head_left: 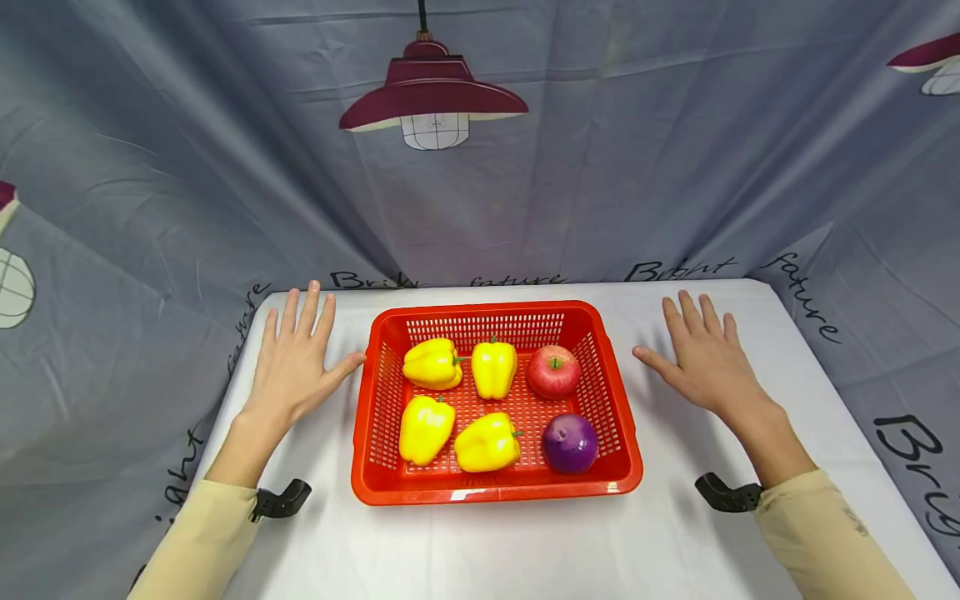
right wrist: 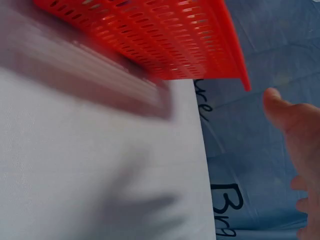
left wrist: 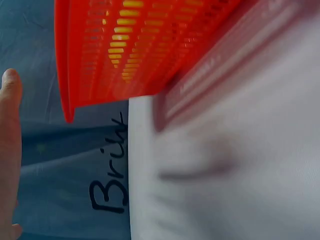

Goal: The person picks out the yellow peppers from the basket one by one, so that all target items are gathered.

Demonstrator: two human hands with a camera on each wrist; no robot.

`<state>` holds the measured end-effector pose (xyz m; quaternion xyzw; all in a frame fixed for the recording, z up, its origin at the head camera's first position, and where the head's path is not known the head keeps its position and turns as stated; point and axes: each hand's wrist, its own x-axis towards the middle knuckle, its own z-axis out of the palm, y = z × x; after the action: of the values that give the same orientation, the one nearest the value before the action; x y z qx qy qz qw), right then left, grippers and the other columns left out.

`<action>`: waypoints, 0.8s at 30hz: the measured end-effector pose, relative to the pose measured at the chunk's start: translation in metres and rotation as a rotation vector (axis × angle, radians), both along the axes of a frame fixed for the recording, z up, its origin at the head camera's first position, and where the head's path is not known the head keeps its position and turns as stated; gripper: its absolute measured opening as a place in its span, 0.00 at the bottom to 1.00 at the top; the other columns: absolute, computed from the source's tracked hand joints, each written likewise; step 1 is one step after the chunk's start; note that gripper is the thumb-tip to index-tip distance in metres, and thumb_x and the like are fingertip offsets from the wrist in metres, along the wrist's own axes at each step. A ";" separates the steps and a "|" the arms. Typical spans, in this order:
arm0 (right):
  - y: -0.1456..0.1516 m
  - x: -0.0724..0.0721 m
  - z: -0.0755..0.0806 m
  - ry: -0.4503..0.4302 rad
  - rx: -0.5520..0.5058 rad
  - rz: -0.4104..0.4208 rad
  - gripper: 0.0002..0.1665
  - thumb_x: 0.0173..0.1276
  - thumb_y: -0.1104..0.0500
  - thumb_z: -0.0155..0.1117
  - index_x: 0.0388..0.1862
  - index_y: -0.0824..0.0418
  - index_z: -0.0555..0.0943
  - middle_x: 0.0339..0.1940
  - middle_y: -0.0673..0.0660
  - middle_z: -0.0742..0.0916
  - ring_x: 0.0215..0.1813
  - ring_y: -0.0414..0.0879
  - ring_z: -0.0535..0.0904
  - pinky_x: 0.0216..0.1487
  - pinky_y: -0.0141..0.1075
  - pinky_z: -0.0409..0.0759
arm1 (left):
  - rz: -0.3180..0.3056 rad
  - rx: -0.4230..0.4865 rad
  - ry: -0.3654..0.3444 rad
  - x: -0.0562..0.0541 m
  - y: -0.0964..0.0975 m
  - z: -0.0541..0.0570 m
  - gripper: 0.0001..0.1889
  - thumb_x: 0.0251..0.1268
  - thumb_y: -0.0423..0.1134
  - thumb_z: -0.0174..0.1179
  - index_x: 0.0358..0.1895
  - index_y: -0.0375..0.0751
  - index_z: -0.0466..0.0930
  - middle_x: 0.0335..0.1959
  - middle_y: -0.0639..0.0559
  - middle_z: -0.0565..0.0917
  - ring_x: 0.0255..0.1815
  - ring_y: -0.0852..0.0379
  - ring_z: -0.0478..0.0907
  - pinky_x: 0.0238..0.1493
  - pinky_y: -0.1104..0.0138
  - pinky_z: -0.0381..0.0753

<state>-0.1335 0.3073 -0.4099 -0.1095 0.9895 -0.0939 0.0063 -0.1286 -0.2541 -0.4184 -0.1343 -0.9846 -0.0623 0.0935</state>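
A red plastic basket (head_left: 497, 497) with slotted walls sits on the white table, between the two hands. Inside lie several yellow bell peppers (head_left: 494, 370), a red apple (head_left: 553, 372) and a purple onion (head_left: 570, 443). My left hand (head_left: 294, 367) is spread out to the left of the basket, palm down, its thumb tip close to the rim in the head view. On the right, my right hand (head_left: 705, 362) has its fingers straight and its thumb pointing at the basket, with a gap between. Both hands hold nothing. Each wrist view shows the thumb beside the basket's wall (left wrist: 120, 55).
The white tablecloth (head_left: 450, 550) carries the basket and the hands' shadows. Behind it hangs a grey-blue curtain (head_left: 615, 167) printed with lamps and lettering, which also runs along both sides. A black wrist mount (head_left: 282, 500) juts from the left sleeve, another (head_left: 727, 493) from the right.
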 end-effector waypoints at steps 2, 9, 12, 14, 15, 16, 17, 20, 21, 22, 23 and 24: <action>0.000 0.002 0.003 -0.004 -0.013 0.008 0.58 0.72 0.31 0.53 0.80 0.72 0.50 0.80 0.75 0.52 0.78 0.75 0.41 0.71 0.71 0.33 | -0.012 0.059 -0.008 0.003 0.003 0.001 0.50 0.69 0.68 0.49 0.81 0.36 0.47 0.83 0.44 0.36 0.82 0.40 0.33 0.76 0.41 0.38; 0.000 0.006 0.013 -0.035 -0.105 0.058 0.59 0.70 0.35 0.62 0.80 0.73 0.50 0.78 0.78 0.56 0.75 0.77 0.49 0.71 0.69 0.46 | -0.079 0.311 -0.056 0.015 0.012 -0.004 0.44 0.71 0.61 0.55 0.80 0.37 0.53 0.83 0.42 0.43 0.80 0.37 0.46 0.71 0.36 0.52; 0.000 0.007 0.017 -0.052 -0.146 0.078 0.59 0.70 0.37 0.63 0.80 0.73 0.49 0.77 0.78 0.56 0.76 0.76 0.50 0.72 0.67 0.48 | -0.120 0.386 -0.070 0.020 0.017 -0.008 0.42 0.71 0.58 0.57 0.80 0.38 0.55 0.83 0.43 0.44 0.79 0.36 0.50 0.69 0.34 0.56; 0.000 0.007 0.019 -0.072 -0.176 0.084 0.59 0.70 0.37 0.64 0.80 0.73 0.48 0.78 0.77 0.56 0.76 0.75 0.50 0.73 0.66 0.48 | -0.142 0.432 -0.085 0.024 0.022 -0.012 0.42 0.71 0.56 0.59 0.80 0.39 0.55 0.83 0.45 0.45 0.79 0.37 0.51 0.68 0.34 0.58; 0.000 0.007 0.021 -0.085 -0.193 0.088 0.59 0.70 0.38 0.64 0.80 0.72 0.48 0.78 0.77 0.56 0.77 0.74 0.50 0.73 0.65 0.48 | -0.151 0.454 -0.093 0.026 0.024 -0.014 0.42 0.70 0.55 0.60 0.80 0.40 0.56 0.83 0.46 0.45 0.79 0.38 0.52 0.67 0.34 0.59; 0.000 0.008 0.022 -0.103 -0.212 0.088 0.59 0.70 0.38 0.64 0.81 0.72 0.47 0.79 0.76 0.56 0.77 0.73 0.49 0.73 0.65 0.48 | -0.161 0.476 -0.096 0.028 0.026 -0.016 0.41 0.69 0.53 0.61 0.79 0.40 0.56 0.83 0.46 0.45 0.79 0.39 0.52 0.67 0.35 0.61; 0.000 0.008 0.023 -0.120 -0.231 0.089 0.60 0.70 0.38 0.64 0.81 0.71 0.47 0.79 0.75 0.56 0.78 0.72 0.49 0.73 0.65 0.49 | -0.169 0.500 -0.104 0.030 0.027 -0.018 0.41 0.68 0.52 0.62 0.79 0.41 0.57 0.83 0.46 0.46 0.79 0.40 0.52 0.67 0.35 0.61; -0.001 0.011 0.026 -0.160 -0.292 0.104 0.59 0.69 0.39 0.66 0.81 0.70 0.47 0.80 0.73 0.55 0.78 0.70 0.49 0.73 0.65 0.49 | -0.203 0.574 -0.142 0.033 0.030 -0.026 0.41 0.66 0.44 0.64 0.79 0.42 0.57 0.83 0.49 0.45 0.78 0.41 0.56 0.66 0.35 0.63; -0.002 0.012 0.028 -0.173 -0.311 0.110 0.59 0.69 0.40 0.66 0.81 0.70 0.47 0.80 0.73 0.55 0.78 0.70 0.49 0.73 0.65 0.50 | -0.216 0.601 -0.159 0.033 0.030 -0.029 0.41 0.66 0.42 0.64 0.80 0.43 0.56 0.83 0.50 0.44 0.78 0.41 0.56 0.66 0.35 0.63; -0.003 0.013 0.030 -0.185 -0.328 0.114 0.59 0.69 0.40 0.67 0.81 0.69 0.47 0.80 0.72 0.55 0.79 0.69 0.49 0.73 0.66 0.50 | -0.230 0.628 -0.174 0.034 0.031 -0.032 0.41 0.66 0.40 0.64 0.80 0.43 0.56 0.83 0.51 0.44 0.77 0.41 0.57 0.65 0.35 0.64; -0.004 0.014 0.032 -0.197 -0.345 0.123 0.59 0.69 0.41 0.67 0.82 0.68 0.47 0.80 0.71 0.55 0.79 0.69 0.49 0.72 0.66 0.51 | -0.242 0.654 -0.190 0.034 0.031 -0.034 0.41 0.66 0.39 0.63 0.80 0.44 0.56 0.84 0.53 0.43 0.78 0.41 0.56 0.65 0.35 0.64; -0.005 0.014 0.034 -0.205 -0.359 0.127 0.59 0.69 0.41 0.67 0.82 0.67 0.47 0.81 0.70 0.55 0.79 0.68 0.49 0.72 0.67 0.52 | -0.256 0.677 -0.204 0.033 0.032 -0.036 0.40 0.67 0.38 0.63 0.80 0.44 0.55 0.84 0.53 0.42 0.78 0.41 0.55 0.65 0.34 0.63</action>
<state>-0.1190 0.3022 -0.3760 -0.1609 0.9422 -0.2786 0.0932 -0.0953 -0.2222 -0.4548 -0.2109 -0.8876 -0.4086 0.0256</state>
